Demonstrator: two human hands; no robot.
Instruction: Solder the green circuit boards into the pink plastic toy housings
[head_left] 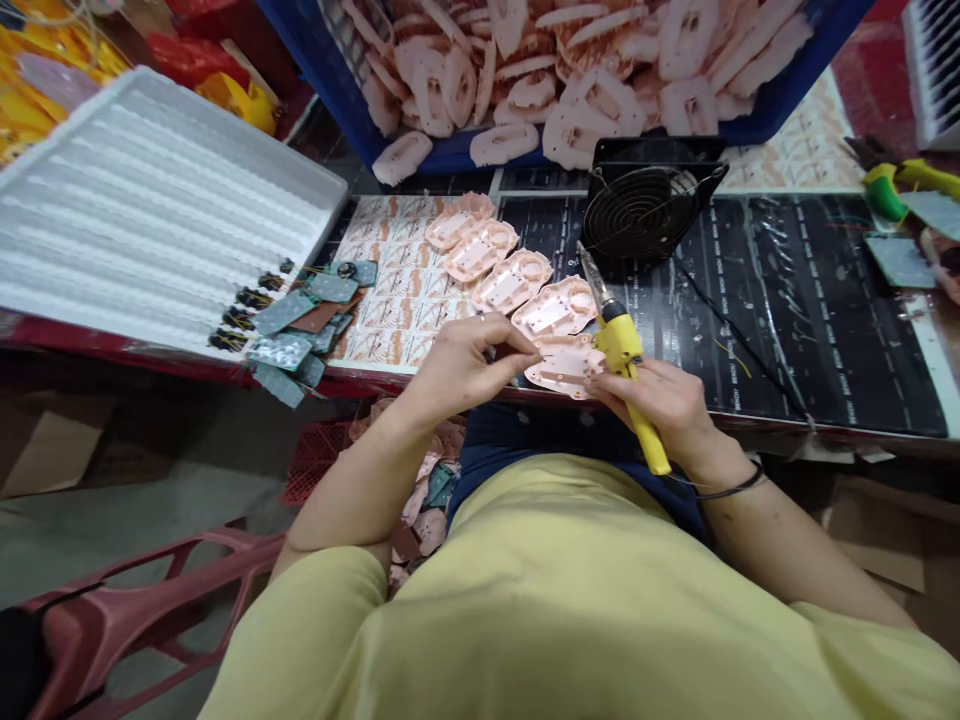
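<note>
My right hand (670,405) is wrapped round a yellow soldering gun (619,342), its metal tip pointing up and away from me. The fingertips of that hand also reach the right edge of the nearest pink plastic shell (561,372). Thumb and forefinger of my left hand (472,362) are pinched together over the shell's left side; whatever is between them is too small to make out. Beyond this shell, several similar pink shells (511,282) lie in a slanting row on the bench, hollow side up.
A black fan (641,205) stands behind the soldering gun, before a blue crate (330,110) of pink parts. At left are a white foam tray (150,200) and a pile of green circuit boards (281,312). Green-and-yellow-handled pliers (885,190) lie at right.
</note>
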